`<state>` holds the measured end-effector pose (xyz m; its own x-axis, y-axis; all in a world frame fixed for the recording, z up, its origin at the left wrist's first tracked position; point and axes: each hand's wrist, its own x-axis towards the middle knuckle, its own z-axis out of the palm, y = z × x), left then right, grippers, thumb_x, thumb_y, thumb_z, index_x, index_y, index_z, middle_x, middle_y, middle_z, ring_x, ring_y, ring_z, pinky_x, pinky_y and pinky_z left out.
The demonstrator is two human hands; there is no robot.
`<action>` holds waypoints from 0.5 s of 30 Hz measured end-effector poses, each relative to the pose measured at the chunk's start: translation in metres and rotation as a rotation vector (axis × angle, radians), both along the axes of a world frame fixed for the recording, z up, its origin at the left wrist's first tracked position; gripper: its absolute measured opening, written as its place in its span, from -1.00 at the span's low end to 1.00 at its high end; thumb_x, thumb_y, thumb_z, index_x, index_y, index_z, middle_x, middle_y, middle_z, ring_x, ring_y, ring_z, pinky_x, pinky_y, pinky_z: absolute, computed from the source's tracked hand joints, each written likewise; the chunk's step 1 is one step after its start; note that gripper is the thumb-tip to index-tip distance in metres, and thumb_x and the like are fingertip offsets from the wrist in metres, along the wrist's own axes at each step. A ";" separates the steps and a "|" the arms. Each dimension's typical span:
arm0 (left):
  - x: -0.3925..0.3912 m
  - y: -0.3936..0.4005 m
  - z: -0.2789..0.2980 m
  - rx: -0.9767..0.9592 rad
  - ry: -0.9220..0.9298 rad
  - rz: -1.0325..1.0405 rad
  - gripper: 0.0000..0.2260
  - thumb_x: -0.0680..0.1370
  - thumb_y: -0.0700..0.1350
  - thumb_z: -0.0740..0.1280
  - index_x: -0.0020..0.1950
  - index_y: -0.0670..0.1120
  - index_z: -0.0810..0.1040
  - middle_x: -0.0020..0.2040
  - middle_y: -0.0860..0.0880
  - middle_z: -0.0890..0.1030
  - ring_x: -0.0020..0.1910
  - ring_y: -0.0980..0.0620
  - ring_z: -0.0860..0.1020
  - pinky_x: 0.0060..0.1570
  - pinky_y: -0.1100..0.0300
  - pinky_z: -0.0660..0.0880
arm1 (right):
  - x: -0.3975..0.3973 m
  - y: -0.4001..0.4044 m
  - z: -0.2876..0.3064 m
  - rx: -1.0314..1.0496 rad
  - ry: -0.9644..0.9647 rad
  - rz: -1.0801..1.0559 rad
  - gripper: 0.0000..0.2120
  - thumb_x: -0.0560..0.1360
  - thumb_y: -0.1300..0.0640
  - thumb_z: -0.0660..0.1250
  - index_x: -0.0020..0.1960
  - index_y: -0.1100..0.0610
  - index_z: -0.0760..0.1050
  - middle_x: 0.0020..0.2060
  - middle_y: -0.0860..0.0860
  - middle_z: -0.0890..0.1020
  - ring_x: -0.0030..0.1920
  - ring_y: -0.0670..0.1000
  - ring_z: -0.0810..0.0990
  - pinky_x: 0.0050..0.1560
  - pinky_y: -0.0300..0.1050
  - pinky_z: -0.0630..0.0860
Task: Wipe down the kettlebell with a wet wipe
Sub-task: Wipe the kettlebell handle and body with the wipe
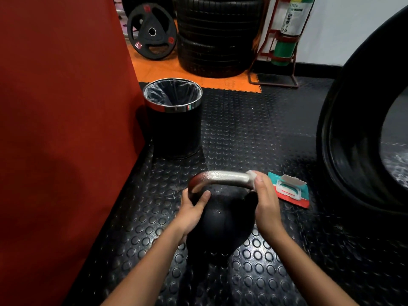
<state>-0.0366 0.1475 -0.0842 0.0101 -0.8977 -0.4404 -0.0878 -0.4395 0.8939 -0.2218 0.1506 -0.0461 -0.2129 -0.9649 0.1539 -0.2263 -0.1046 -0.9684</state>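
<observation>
A black kettlebell (pixel 223 226) with a silver handle stands on the studded rubber floor, low in the middle of the view. My left hand (pixel 191 209) grips its left side, thumb on the body just below the handle's left end. My right hand (pixel 266 202) presses a white wet wipe (pixel 251 178) around the right end of the handle. The wipe shows only as a small crumpled edge above my fingers. The handle looks wet and shiny.
A teal and red wet wipe pack (pixel 290 189) lies with its lid up just right of the kettlebell. A black bin (pixel 174 120) with a liner stands behind. A red wall (pixel 61 129) bounds the left. A big tyre (pixel 362 133) stands at right; stacked tyres and a weight plate (pixel 152 32) are farther back.
</observation>
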 end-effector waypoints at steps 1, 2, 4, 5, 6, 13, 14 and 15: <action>0.000 0.000 0.001 -0.008 -0.004 0.001 -0.50 0.53 0.25 0.28 0.37 0.20 0.15 0.37 0.06 0.35 0.22 0.08 0.37 0.11 0.19 0.32 | -0.004 0.000 -0.005 0.032 -0.050 -0.014 -0.67 0.64 -0.17 0.04 0.15 -0.16 0.55 0.14 -0.20 0.61 0.25 -0.14 0.52 0.39 -0.07 0.36; 0.001 0.000 0.001 -0.007 -0.011 0.001 -0.49 0.53 0.25 0.28 0.38 0.19 0.15 0.37 0.05 0.36 0.22 0.08 0.36 0.12 0.19 0.31 | -0.008 -0.001 -0.010 0.081 -0.104 -0.030 -0.67 0.66 -0.16 0.06 0.16 -0.13 0.57 0.15 -0.18 0.62 0.26 -0.14 0.53 0.43 -0.04 0.35; 0.002 -0.001 -0.002 -0.007 -0.020 0.001 -0.39 0.51 0.29 0.27 0.46 0.15 0.12 0.41 0.04 0.34 0.26 0.07 0.35 0.16 0.18 0.29 | -0.014 -0.005 -0.019 0.222 -0.205 -0.053 -0.57 0.67 -0.20 0.07 0.21 -0.02 0.62 0.18 -0.07 0.66 0.29 -0.03 0.56 0.47 0.03 0.34; 0.002 -0.001 -0.003 -0.006 -0.024 0.004 -0.30 0.47 0.34 0.28 0.49 0.13 0.10 0.45 0.04 0.31 0.31 0.05 0.34 0.19 0.17 0.28 | -0.015 -0.007 -0.020 0.275 -0.245 -0.062 -0.49 0.66 -0.25 0.07 0.23 0.05 0.63 0.18 0.01 0.68 0.30 0.04 0.57 0.47 0.06 0.36; 0.003 -0.002 -0.004 -0.002 -0.035 0.004 -0.23 0.43 0.38 0.28 0.52 0.13 0.06 0.49 0.03 0.28 0.38 0.01 0.33 0.23 0.16 0.28 | -0.014 -0.009 -0.018 0.304 -0.265 -0.070 -0.42 0.62 -0.31 0.08 0.24 0.09 0.63 0.18 0.04 0.68 0.30 0.08 0.58 0.46 0.08 0.36; 0.001 0.000 -0.001 -0.006 0.031 0.012 -0.48 0.46 0.33 0.30 0.32 0.25 0.18 0.41 0.00 0.39 0.26 0.01 0.43 0.14 0.12 0.40 | 0.013 0.015 0.007 -0.006 0.085 -0.006 -0.48 0.60 -0.27 -0.05 0.39 -0.10 0.44 0.29 -0.19 0.49 0.40 -0.15 0.37 0.42 -0.18 0.23; 0.001 0.000 -0.002 0.001 0.016 0.009 -0.42 0.45 0.36 0.30 0.36 0.23 0.17 0.42 0.01 0.38 0.29 0.00 0.41 0.19 0.10 0.39 | 0.013 0.019 0.006 -0.027 0.106 -0.004 -0.46 0.61 -0.27 -0.04 0.46 -0.07 0.39 0.36 -0.20 0.44 0.45 -0.17 0.32 0.44 -0.21 0.19; 0.002 0.000 -0.002 0.001 0.000 0.003 -0.37 0.46 0.36 0.29 0.42 0.20 0.14 0.43 0.03 0.35 0.31 0.02 0.38 0.24 0.10 0.36 | 0.010 0.021 -0.004 -0.034 0.092 -0.017 -0.45 0.61 -0.27 -0.02 0.49 -0.08 0.34 0.39 -0.20 0.41 0.47 -0.20 0.29 0.46 -0.23 0.16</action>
